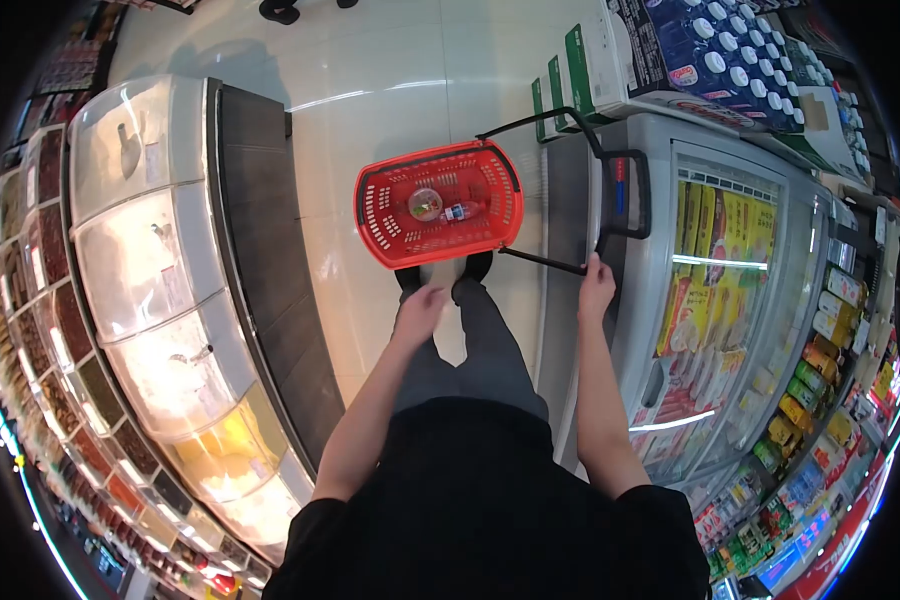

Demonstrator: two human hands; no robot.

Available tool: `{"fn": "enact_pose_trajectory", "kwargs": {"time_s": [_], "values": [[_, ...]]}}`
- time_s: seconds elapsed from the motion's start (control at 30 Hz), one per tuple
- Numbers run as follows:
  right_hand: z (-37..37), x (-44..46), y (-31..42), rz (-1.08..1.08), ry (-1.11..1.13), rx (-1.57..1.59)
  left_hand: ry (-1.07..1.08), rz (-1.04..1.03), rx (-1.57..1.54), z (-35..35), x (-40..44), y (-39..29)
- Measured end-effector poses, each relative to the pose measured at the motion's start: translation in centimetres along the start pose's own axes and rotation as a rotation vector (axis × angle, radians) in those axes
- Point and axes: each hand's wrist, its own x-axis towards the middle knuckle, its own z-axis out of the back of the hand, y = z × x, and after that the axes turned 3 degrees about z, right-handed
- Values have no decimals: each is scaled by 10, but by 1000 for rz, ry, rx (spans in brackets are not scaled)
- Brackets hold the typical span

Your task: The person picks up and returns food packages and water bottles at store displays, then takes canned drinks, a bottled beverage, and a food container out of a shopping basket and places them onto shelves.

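My right hand (597, 288) is closed around the long black pull handle (545, 263) of a red shopping basket (377, 243). The handle stretches out to the right of the basket and ends in a grip with a red and blue strip. In the basket lie a clear round container (425, 205) with something green inside and a small plastic bottle (458, 212) with a blue label. Below the basket's near rim, over my leg, my left hand (423, 312) hangs with loosely bent fingers and nothing visible in it.
Clear-lidded bulk bins (135, 240) line the left side above a dark cabinet (270, 200). On the right stands a glass-topped freezer (660, 140) with yellow packages, and packs of bottles (715, 50) beyond it. Another person's dark shoes (280, 12) show on the tiled floor (370, 60) at the top.
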Motion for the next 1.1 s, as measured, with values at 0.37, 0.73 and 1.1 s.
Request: {"fn": "enact_pose_trajectory", "kwargs": {"time_s": [0.37, 0.73, 1.1], "values": [[-48, -156, -76, 199, 391, 244, 296, -247, 325, -122, -24, -142], [-83, -273, -61, 475, 1284, -294, 259, -158, 679, 52, -125, -27], [-99, -282, -5, 1395, 1127, -622, -161, -31, 972, 133, -246, 107]]}}
